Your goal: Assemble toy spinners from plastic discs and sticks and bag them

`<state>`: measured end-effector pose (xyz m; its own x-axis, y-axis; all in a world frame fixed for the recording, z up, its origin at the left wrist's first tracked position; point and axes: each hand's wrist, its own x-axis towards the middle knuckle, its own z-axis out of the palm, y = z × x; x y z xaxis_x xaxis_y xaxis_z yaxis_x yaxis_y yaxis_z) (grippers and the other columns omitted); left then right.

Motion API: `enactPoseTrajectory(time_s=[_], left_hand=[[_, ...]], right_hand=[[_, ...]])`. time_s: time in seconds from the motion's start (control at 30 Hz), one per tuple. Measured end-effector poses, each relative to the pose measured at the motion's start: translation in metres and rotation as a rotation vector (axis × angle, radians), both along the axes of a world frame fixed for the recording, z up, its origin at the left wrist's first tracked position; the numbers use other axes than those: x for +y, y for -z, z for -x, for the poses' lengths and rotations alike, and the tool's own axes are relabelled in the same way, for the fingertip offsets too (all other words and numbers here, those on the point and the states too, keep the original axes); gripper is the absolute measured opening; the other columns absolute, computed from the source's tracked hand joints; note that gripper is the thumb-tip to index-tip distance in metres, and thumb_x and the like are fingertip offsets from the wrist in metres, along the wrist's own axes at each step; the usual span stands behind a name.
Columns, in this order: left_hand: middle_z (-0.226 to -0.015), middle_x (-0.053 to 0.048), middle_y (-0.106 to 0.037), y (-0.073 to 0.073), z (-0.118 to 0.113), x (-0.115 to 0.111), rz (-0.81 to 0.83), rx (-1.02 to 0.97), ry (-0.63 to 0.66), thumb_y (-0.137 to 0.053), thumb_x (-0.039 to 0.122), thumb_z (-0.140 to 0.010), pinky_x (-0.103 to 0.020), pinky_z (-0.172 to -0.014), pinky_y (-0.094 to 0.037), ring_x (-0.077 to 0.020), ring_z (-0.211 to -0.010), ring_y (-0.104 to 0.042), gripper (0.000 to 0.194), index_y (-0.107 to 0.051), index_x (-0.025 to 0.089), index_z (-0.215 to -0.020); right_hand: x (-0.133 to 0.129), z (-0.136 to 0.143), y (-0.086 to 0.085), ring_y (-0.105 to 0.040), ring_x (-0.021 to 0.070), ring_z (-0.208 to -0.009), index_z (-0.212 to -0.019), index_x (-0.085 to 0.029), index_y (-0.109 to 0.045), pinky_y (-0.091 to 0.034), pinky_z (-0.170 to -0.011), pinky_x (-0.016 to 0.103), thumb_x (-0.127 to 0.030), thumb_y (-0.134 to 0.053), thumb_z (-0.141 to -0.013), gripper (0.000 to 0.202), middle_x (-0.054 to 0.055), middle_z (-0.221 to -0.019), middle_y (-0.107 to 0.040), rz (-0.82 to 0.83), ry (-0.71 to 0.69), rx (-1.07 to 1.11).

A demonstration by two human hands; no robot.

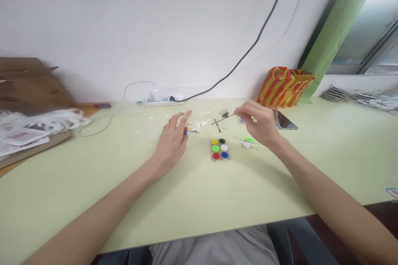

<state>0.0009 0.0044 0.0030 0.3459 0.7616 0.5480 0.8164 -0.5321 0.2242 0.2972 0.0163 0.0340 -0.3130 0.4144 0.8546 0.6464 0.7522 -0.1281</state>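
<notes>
Between the pinched fingers of my right hand (258, 122) is a thin black stick (226, 119), its free end slanting down to the left. My left hand (173, 140) rests at the clear plastic bag (149, 123), fingers stretched out, beside small blue and coloured plastic pieces (192, 130). A black stick-like part (218, 126) lies on the table under the held stick, near a dark round piece (225, 114). Closer to me, several round pieces stand in two columns, among them a red one (216, 156) and a blue one (224, 155). White (246, 145) and green (249, 139) round pieces with a white stick lie below my right hand.
A red-and-yellow striped bag (284, 87) and a dark flat device (286, 120) are at the back right. By the wall sits a power strip (164, 99) with a black cable (245, 54). A cardboard box (29, 85) and white strips (52, 122) occupy the left.
</notes>
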Motion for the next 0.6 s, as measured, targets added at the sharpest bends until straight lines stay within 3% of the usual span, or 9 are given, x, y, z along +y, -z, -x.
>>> enactPoseTrajectory(time_s=[0.17, 0.33, 0.47, 0.6], left_hand=[[-0.152, -0.011, -0.041, -0.003, -0.006, -0.01, 0.108, -0.111, 0.167, -0.039, -0.001, -0.087, -0.04, -0.101, -0.05, -0.0248, -0.128, -0.053, 0.082, -0.023, 0.031, -0.161], [-0.143, -0.009, -0.052, -0.005, -0.014, -0.023, 0.084, -0.094, 0.31, -0.041, 0.0, -0.089, -0.036, -0.099, -0.051, -0.0215, -0.117, -0.058, 0.079, -0.026, 0.03, -0.16], [-0.149, -0.009, -0.049, -0.009, -0.017, -0.029, 0.045, -0.06, 0.371, -0.037, -0.003, -0.091, -0.038, -0.105, -0.049, -0.0225, -0.125, -0.057, 0.08, -0.024, 0.031, -0.162], [-0.154, -0.009, -0.046, -0.012, -0.017, -0.03, 0.036, -0.045, 0.392, -0.035, -0.004, -0.092, -0.04, -0.111, -0.048, -0.0232, -0.134, -0.053, 0.082, -0.021, 0.033, -0.163]], right_hand=[[-0.005, 0.016, 0.012, -0.063, 0.0135, -0.069, -0.093, -0.021, -0.068, -0.041, -0.063, 0.026, -0.01, -0.051, -0.1, 0.021, 0.003, -0.081, -0.074, -0.159, -0.009, -0.195], [-0.019, 0.024, 0.009, -0.051, 0.0104, -0.053, -0.082, -0.02, -0.064, -0.032, -0.056, 0.027, -0.02, -0.054, -0.103, 0.024, -0.001, -0.064, -0.066, -0.197, 0.032, -0.287], [-0.026, 0.026, 0.006, -0.047, 0.0099, -0.05, -0.079, -0.02, -0.065, -0.029, -0.055, 0.027, -0.027, -0.053, -0.105, 0.03, -0.001, -0.06, -0.062, -0.185, 0.03, -0.313], [-0.024, 0.026, 0.012, -0.057, 0.0112, -0.058, -0.09, -0.02, -0.072, -0.034, -0.057, 0.025, -0.028, -0.05, -0.106, 0.028, 0.003, -0.07, -0.07, -0.095, -0.014, -0.306]])
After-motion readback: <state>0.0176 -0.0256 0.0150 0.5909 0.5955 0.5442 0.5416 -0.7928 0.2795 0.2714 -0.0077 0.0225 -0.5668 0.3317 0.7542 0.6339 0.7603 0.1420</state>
